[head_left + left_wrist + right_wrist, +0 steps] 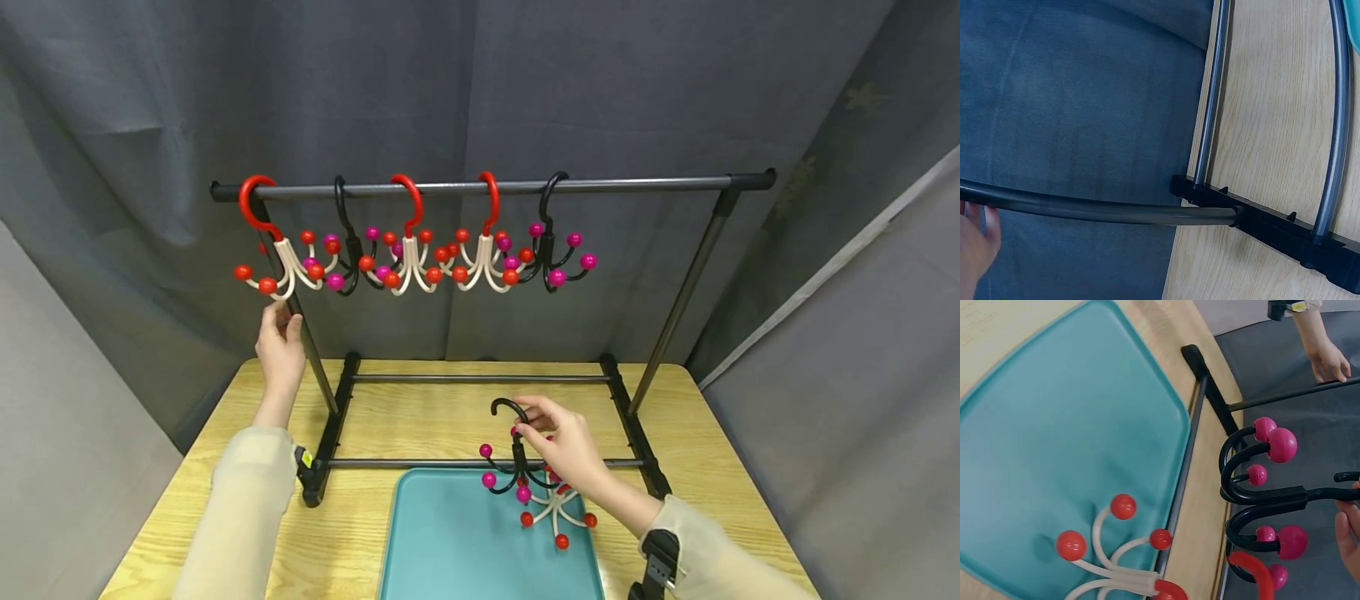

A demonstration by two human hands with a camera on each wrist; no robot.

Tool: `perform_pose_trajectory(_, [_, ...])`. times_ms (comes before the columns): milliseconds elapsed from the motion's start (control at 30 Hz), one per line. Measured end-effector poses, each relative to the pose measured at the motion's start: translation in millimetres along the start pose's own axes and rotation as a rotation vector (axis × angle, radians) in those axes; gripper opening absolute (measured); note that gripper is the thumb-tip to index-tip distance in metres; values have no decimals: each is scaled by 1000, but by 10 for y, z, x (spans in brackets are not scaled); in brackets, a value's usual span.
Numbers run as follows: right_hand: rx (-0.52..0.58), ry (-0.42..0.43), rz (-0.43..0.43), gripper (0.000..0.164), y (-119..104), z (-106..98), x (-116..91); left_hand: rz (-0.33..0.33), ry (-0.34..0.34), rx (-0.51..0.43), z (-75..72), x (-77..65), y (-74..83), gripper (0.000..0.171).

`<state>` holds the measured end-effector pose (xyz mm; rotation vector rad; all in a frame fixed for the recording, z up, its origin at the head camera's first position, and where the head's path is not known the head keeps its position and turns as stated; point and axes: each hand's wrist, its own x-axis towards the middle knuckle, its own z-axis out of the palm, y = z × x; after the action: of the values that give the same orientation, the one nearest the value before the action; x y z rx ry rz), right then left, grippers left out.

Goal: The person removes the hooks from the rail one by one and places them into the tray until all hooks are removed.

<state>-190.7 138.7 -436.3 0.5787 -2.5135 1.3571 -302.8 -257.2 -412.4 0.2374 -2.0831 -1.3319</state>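
Note:
My right hand (562,442) pinches a black octopus-shaped hanger (519,462) with magenta balls by the neck of its hook. The hanger is upright above the far right of the teal tray (420,533). Behind it a white hanger (557,508) with red balls rests on the tray, its upper part partly hidden. My left hand (281,350) holds the left post (1116,212) of the metal rack, just below a white hanger (285,267) with a red hook. Its fingertips pass behind the post in the left wrist view.
Along the rack's top bar (637,185) hang several hangers, white with red hooks and black ones (547,246) with magenta balls. The rack's black feet (633,425) and lower bars (480,378) stand on the wooden table (697,483). Grey curtains (375,92) enclose the back and sides.

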Motion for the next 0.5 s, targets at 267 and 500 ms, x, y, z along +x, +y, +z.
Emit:
perform_pose_trajectory(267, [17, -58, 46, 35, 104, 109, -57, 0, 2, -5, 0, 4, 1, 35])
perform_pose_trajectory(500, [18, -94, 75, 33, 172, 184, -88, 10, 5, 1, 4, 1, -8, 34])
